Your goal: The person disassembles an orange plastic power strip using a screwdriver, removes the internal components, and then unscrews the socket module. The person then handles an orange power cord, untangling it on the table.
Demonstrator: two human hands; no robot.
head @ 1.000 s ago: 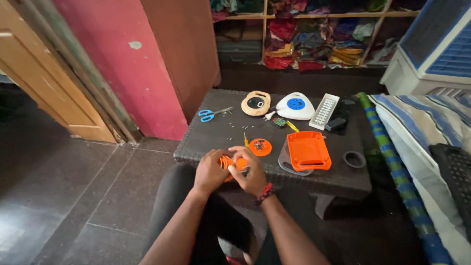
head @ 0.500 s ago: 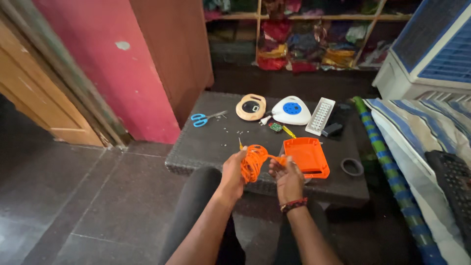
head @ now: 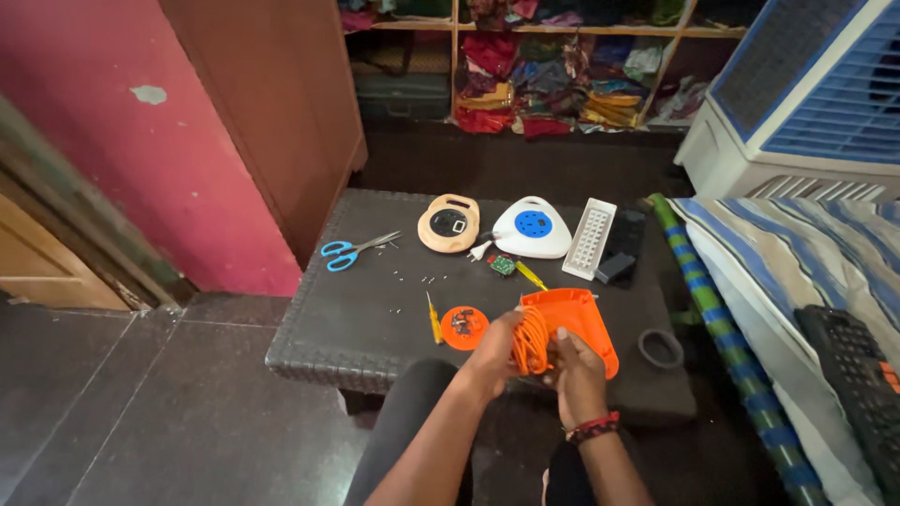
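Note:
My left hand and my right hand meet over the near edge of a low dark table. Between them they hold a coil of orange cord against an orange plastic housing. The left hand grips the coil from the left; the right hand's fingers close on the cord and the housing's near edge. An orange round disc with small parts on it lies just left of the hands, with a yellow screwdriver beside it.
Farther back lie blue-handled scissors, a beige round reel case, a white-and-blue socket unit, a white perforated lamp, a small circuit board and loose screws. A black ring sits right. A striped bed borders the right side.
The hands have moved right from beside the orange disc to the orange housing, carrying the coiled cord. The camera has moved closer to the table.

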